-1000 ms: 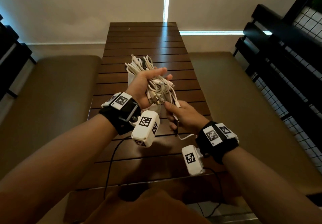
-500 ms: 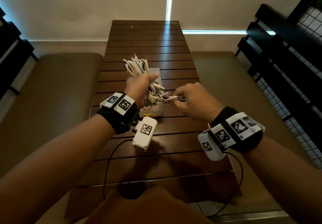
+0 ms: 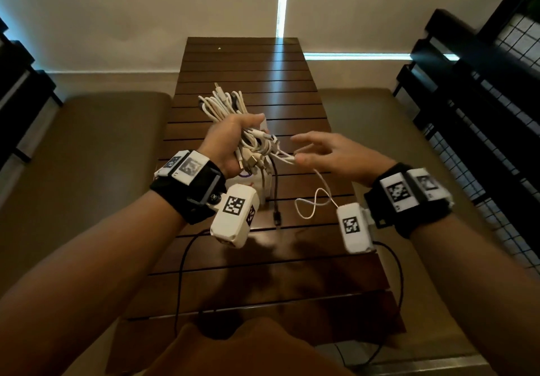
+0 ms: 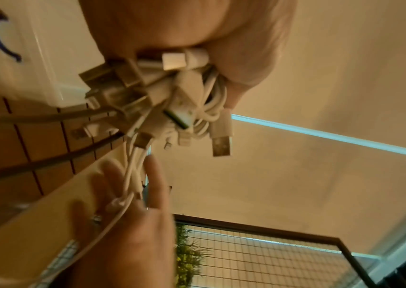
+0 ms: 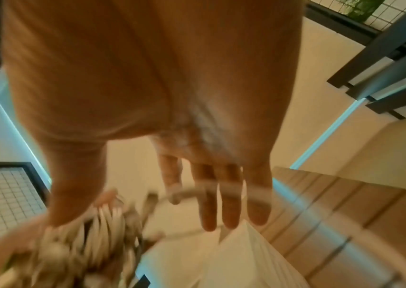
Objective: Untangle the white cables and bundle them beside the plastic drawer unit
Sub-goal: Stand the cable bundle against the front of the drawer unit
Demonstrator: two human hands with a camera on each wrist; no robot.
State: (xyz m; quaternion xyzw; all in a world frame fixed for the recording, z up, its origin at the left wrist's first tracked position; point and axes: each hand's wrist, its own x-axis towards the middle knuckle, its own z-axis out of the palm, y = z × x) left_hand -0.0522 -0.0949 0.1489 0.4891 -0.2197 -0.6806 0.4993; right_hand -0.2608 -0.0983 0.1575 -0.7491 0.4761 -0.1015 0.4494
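Untangling was underway: left hand (image 3: pixel 233 144) gripped the white cables (image 3: pixel 225 106) above the plastic drawer unit (image 3: pixel 257 182); right hand (image 3: pixel 330 156), fingers (image 5: pixel 231 204) spread, carried one strand. Next, drawing it free.

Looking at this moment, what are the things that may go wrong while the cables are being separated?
1. The right hand has straight fingers, and one white cable only lies across them; it may slip off and drop onto the table.
2. The left hand grips the cable bundle tightly, so pulling one strand could tighten the tangle.
3. Loose ends, including a dark cable, hang beside the plastic drawer unit and may snag on it.
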